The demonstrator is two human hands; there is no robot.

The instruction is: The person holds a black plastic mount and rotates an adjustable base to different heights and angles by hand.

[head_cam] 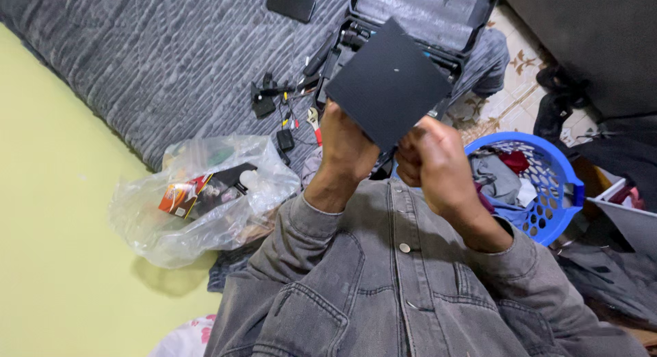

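Both my hands hold up a flat black square panel (388, 82) in front of my chest. My left hand (344, 141) grips its lower left edge, fingers wrapped behind it. My right hand (431, 159) pinches its lower right corner. The panel is tilted like a diamond and hides part of an open black case (424, 15) lying on the grey ribbed blanket (171, 56). My grey denim jacket sleeves fill the lower view.
Small black adapters, cables and a red-handled tool (287, 107) lie on the blanket beside the case. A clear plastic bag (205, 196) with packaged items sits at left. A blue laundry basket (540, 186) with clothes stands at right. A dark phone (291, 3) lies at top.
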